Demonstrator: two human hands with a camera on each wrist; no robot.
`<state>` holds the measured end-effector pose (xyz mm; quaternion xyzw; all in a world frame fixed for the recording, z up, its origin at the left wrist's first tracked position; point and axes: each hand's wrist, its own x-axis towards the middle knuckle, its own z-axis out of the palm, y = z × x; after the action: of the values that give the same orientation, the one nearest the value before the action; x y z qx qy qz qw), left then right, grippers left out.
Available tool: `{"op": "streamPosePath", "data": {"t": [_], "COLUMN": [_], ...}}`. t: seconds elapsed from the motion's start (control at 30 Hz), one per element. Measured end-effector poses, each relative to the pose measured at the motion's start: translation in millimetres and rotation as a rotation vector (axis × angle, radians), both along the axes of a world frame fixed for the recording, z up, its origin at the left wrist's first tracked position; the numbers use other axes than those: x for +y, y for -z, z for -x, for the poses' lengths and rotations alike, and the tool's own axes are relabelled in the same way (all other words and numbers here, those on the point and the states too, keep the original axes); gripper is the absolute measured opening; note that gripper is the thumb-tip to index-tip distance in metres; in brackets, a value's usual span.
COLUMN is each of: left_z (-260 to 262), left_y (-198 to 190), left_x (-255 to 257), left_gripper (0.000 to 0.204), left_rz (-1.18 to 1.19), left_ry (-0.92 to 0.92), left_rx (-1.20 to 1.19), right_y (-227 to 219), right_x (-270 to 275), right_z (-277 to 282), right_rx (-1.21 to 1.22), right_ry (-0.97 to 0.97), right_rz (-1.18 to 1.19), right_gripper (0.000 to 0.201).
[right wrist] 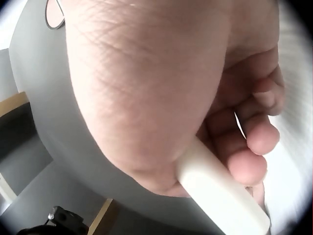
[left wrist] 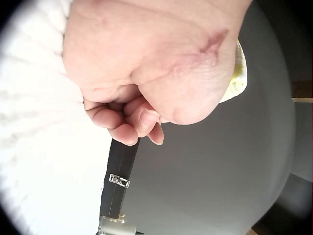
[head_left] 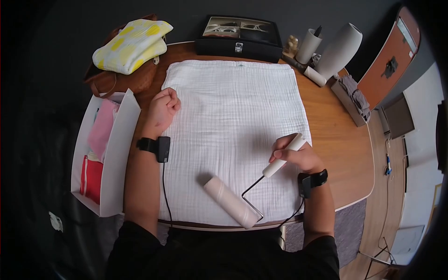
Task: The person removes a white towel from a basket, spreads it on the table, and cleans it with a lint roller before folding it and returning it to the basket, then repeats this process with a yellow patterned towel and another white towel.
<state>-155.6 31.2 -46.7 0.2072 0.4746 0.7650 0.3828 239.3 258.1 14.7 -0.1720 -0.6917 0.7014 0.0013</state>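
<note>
A white gauze cloth (head_left: 233, 107) lies spread over the wooden table. My right hand (head_left: 294, 154) grips the white handle (head_left: 281, 158) of a lint roller; the right wrist view shows the thumb and fingers around that handle (right wrist: 220, 191). The roller's pale cylinder (head_left: 231, 201) slants over the cloth's near edge, joined to the handle by a thin black rod. At the cloth's left edge is my left hand (head_left: 164, 108), its fingers loosely curled with nothing between them. In the left wrist view, the same hand (left wrist: 151, 63) is close beside the white cloth.
On the left stands a white box (head_left: 122, 158) with folded pink and red fabrics. A yellow-and-white cloth (head_left: 133, 46) tops a brown bag (head_left: 144, 79). Behind are a black glasses case (head_left: 239, 48), a white vase (head_left: 343, 49) and a cardboard tube (head_left: 315, 76). A narrow box (head_left: 350, 105) sits right.
</note>
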Motion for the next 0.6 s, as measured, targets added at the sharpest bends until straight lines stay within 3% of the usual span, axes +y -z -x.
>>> {"op": "streamPosePath", "data": {"t": [0.17, 0.27, 0.33, 0.43, 0.53, 0.6], "left_z": [-2.5, -0.5, 0.9, 0.1, -1.8, -0.4], "left_y": [-2.5, -1.2, 0.3, -1.4, -2.6, -0.5], "left_x": [-0.2, -0.4, 0.3, 0.6, 0.2, 0.6], "left_gripper": [0.015, 0.014, 0.014, 0.014, 0.014, 0.014], "left_rz": [0.012, 0.004, -0.005, -0.009, 0.0, 0.0], "left_ry": [-0.018, -0.007, 0.0, -0.009, -0.02, -0.012], "left_rx": [-0.017, -0.011, -0.01, -0.012, -0.008, -0.002], "right_y": [42.5, 40.5, 39.6, 29.2, 28.5, 20.1], "right_x": [54.8, 100.5, 130.8, 130.9, 103.3, 69.6], "right_z": [-38.2, -65.1, -83.8, -91.3, -72.8, -55.8], "right_rx": [0.322, 0.481, 0.395, 0.383, 0.358, 0.156], "right_ry": [0.366, 0.64, 0.691, 0.69, 0.616, 0.492], "right_rz": [0.109, 0.129, 0.075, 0.106, -0.002, -0.054], "right_gripper": [0.023, 0.01, 0.017, 0.015, 0.014, 0.017]}}
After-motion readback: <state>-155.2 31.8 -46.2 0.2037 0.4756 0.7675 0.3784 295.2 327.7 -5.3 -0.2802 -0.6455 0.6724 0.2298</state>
